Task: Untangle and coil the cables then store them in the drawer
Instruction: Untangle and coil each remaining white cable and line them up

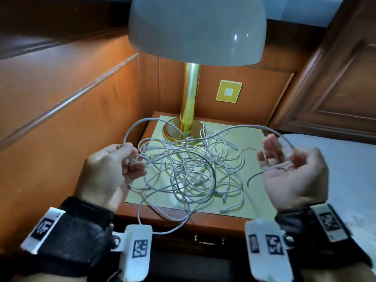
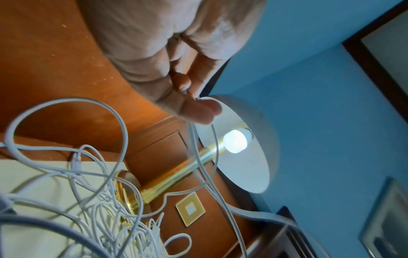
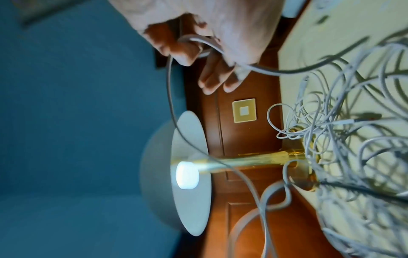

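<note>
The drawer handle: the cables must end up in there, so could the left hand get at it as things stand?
Probably not yet. The drawer handle sits unobstructed below the nightstand top, but the left hand grips a cable, and a loop hangs over the front edge.

Warm lamp glow, hard cable shadows, dim blurred edges

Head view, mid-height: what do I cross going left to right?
Wooden wall panel → left hand gripping cable → tangled cables on the nightstand → right hand holding a cable → bed.
</note>
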